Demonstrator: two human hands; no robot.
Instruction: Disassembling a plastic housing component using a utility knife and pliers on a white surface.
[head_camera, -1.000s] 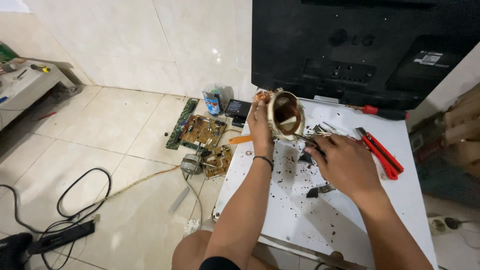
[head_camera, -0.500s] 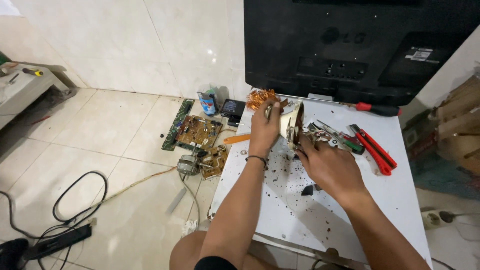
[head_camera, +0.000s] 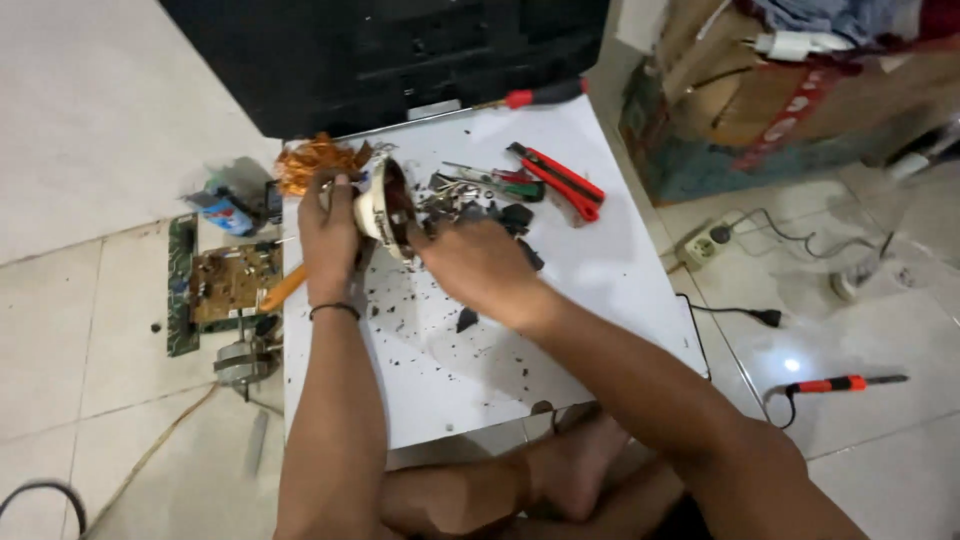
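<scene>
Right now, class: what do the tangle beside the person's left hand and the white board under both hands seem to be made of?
Tangle: probably bare copper wire, with shiny orange-gold strands. White board: smooth, flat, painted or laminated; whether metal or wood cannot be told. Left hand grips a cream ring-shaped part.

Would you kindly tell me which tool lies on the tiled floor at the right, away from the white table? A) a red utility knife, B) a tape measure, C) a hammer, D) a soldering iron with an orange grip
D: the soldering iron lies on the floor tiles right of the table, cord attached.

cream coil yoke (head_camera: 385, 208), tilted on edge, copper windings (head_camera: 312, 160) behind
</scene>
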